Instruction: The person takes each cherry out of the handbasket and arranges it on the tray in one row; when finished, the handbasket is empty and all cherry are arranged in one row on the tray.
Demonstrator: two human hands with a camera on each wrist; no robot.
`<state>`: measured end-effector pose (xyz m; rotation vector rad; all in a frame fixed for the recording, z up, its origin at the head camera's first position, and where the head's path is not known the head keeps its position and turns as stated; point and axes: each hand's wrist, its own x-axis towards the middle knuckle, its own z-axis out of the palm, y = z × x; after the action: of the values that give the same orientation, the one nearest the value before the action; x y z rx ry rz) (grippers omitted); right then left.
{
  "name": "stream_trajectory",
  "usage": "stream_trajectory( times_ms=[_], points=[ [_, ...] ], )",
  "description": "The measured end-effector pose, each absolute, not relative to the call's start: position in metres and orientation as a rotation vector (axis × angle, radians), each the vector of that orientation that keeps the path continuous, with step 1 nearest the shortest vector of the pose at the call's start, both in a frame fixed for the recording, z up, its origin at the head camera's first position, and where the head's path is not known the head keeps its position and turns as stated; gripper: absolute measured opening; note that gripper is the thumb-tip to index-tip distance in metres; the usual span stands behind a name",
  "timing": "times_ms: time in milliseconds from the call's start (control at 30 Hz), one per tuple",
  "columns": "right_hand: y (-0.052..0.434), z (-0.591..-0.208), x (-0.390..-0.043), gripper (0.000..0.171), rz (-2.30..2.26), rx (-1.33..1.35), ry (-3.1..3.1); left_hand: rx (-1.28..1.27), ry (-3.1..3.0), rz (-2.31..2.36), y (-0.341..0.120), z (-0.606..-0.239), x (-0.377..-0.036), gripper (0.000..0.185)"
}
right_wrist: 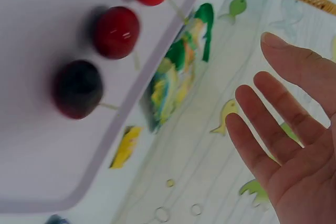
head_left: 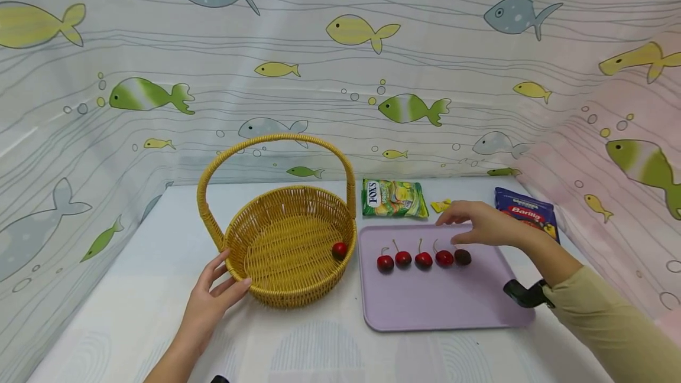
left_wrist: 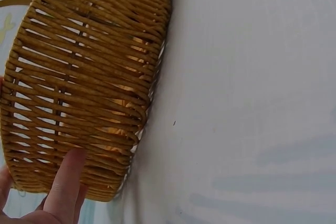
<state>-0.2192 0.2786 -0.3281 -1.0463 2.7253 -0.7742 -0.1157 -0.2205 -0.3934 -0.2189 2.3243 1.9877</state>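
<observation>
Table [head_left: 159,288]: pale cloth top, walled on three sides by a fish-print curtain [head_left: 319,75].
Basket [head_left: 289,241]: yellow wicker, round, upright, its tall hoop handle arching over the top. It stands left of the tray, nearly touching it.
Basket contents: one red cherry [head_left: 339,249], lying on the woven floor against the right-hand wall.
Tray [head_left: 441,306]: flat lilac plastic, raised rim, lying on the table right of the basket.
Tray contents: five cherries in a row along the back half. Four are red [head_left: 385,263] and the rightmost one is dark [head_left: 462,257], almost brown. Stems point toward the back.
Left hand [head_left: 210,303]: fingers straight, resting against the outer wall of the basket at its front-left. Grip is loose; the palm lies on the weave and nothing is clasped. The left wrist view shows one finger [left_wrist: 65,182] laid flat on the wicker.
Right hand [head_left: 486,223]: hovers over the back right of the tray, just above the dark cherry. Grip is wide, fingers spread, holding nothing.
Green snack packet [head_left: 393,198]: behind the tray, flat on the table.
Blue packet [head_left: 527,211]: behind the right hand, partly hidden.
Yellow scrap [head_left: 441,205]: small, between the two packets; possibly a wrapper, too small to tell.
</observation>
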Motion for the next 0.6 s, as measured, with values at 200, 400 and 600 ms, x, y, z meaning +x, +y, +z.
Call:
stream_trajectory(
  times_ms=[200,400,600],
  points=[
    [0.249,-0.309,-0.223,0.035,-0.775,-1.186,2.641,-0.216,2.321,1.992,-0.221,-0.395,-0.116,0.08],
    [0.214,-0.291,-0.226,0.034,-0.789,-1.255,2.555,-0.206,2.329,1.992,-0.221,-0.395,-0.115,0.08],
    [0.181,-0.279,-0.228,0.037,-0.822,-1.295,2.476,-0.206,2.344,1.985,-0.22,-0.393,-0.115,0.079]
  ],
)
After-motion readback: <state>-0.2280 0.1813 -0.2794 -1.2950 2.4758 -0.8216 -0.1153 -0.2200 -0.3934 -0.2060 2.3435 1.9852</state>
